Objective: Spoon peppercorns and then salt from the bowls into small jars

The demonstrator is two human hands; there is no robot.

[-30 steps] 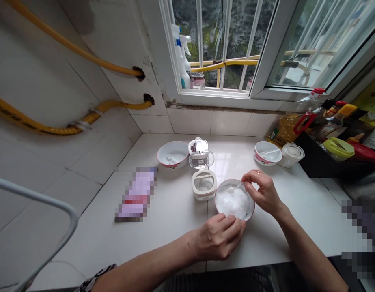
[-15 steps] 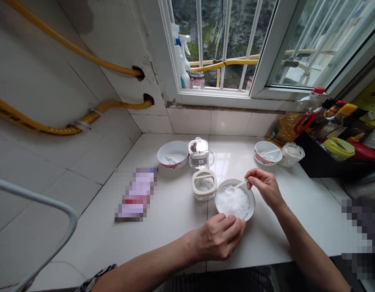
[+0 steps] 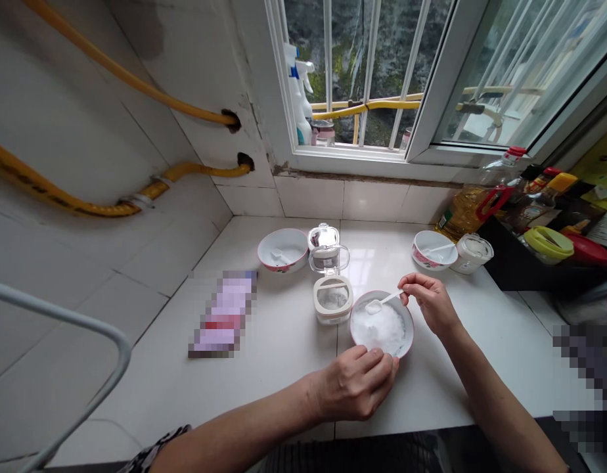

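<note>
My right hand (image 3: pixel 429 299) pinches the handle end of a small white spoon (image 3: pixel 392 295). Its scoop lies at the surface of a heap of white grains (image 3: pixel 382 330) in a bowl with a pink rim (image 3: pixel 410 338). At the near side of that bowl, my left hand (image 3: pixel 360 381) has its fingers closed on the rim. Just left of the bowl stands a clear seasoning jar (image 3: pixel 333 300) with its lid up, some white stuff inside. Behind it is another clear jar (image 3: pixel 324 242).
A white bowl (image 3: pixel 282 251) with a spoon stands back left, a flowered bowl (image 3: pixel 434 251) back right beside a lidded jar (image 3: pixel 473 254). An oil bottle (image 3: pixel 473 200) and other bottles crowd the right corner. A blurred purple packet (image 3: pixel 224 315) lies left.
The spoon's scoop has risen slightly and shows more fully above the white grains. My left hand stays at the bowl's rim. The whole view has shifted a little.
</note>
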